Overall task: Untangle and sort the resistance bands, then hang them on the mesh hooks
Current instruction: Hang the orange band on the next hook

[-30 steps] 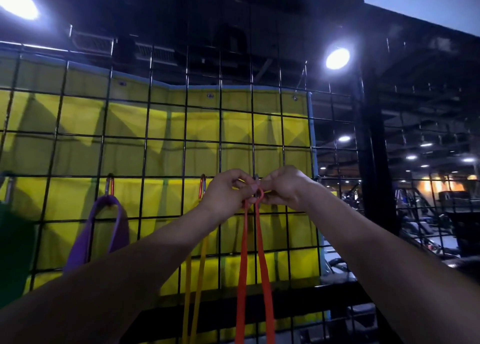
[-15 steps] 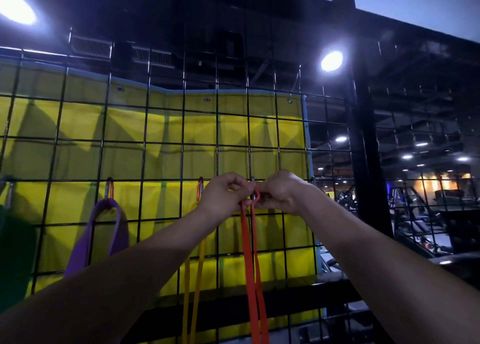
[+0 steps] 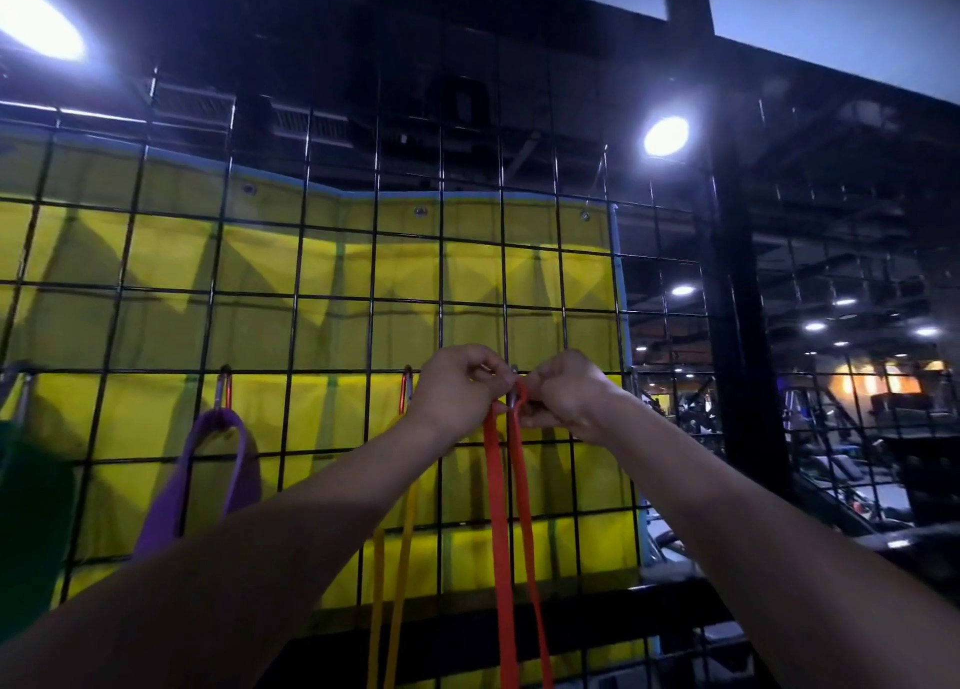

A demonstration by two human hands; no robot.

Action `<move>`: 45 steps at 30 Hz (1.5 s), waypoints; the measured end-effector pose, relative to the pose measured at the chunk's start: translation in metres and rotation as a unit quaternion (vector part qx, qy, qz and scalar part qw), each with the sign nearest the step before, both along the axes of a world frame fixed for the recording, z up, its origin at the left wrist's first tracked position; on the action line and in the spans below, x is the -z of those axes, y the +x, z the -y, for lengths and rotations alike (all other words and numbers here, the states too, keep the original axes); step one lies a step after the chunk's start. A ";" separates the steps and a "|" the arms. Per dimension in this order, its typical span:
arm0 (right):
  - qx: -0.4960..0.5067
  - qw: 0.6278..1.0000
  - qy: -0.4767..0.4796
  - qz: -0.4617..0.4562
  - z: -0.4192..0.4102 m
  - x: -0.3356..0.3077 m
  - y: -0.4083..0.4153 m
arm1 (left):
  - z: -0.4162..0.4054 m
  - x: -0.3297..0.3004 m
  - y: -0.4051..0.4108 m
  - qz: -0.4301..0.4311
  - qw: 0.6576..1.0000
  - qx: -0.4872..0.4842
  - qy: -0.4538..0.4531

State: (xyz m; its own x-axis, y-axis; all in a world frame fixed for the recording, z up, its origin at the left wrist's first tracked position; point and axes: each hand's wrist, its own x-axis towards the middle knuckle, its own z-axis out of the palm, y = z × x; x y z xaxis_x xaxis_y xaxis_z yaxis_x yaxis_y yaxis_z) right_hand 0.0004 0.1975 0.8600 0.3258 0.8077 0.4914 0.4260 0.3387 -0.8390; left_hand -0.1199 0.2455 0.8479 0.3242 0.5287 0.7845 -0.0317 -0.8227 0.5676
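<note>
A thin red resistance band (image 3: 501, 522) hangs down from a metal hook (image 3: 513, 396) on the black wire mesh (image 3: 306, 293). My left hand (image 3: 457, 387) and my right hand (image 3: 566, 394) both pinch the band's top loop right at that hook. To the left, a yellow band (image 3: 387, 584) hangs from a red clip hook (image 3: 406, 388), partly hidden by my left forearm. Further left a wide purple band (image 3: 208, 459) hangs from another clip hook (image 3: 224, 388). A dark green band (image 3: 31, 506) hangs at the far left edge.
A yellow tarp (image 3: 322, 272) covers the wall behind the mesh. A thick black post (image 3: 737, 324) stands right of the mesh, with gym equipment (image 3: 857, 480) in the dim room beyond. Bright ceiling lamps (image 3: 666, 136) shine above.
Both hands stay at the hook holding the red band's top loop; the band's two strands now hang closer together and straighter. The view has shifted slightly.
</note>
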 end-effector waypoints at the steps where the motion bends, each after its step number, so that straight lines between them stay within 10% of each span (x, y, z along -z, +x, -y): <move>1: -0.001 1.000 0.001 0.000 0.000 0.000 0.000 | 0.000 -0.001 0.000 -0.002 1.000 -0.011 0.014; 10: -0.013 1.000 0.019 -0.018 -0.005 0.002 0.005 | -0.002 -0.002 -0.006 -0.163 0.968 -0.158 0.106; 23: -0.023 1.000 0.021 -0.002 -0.004 0.009 0.011 | -0.001 0.061 0.005 -0.054 0.996 -0.045 -0.052; 45: -0.041 0.995 -0.048 0.077 0.022 0.026 0.028 | 0.000 0.045 0.014 0.005 0.995 -0.097 -0.016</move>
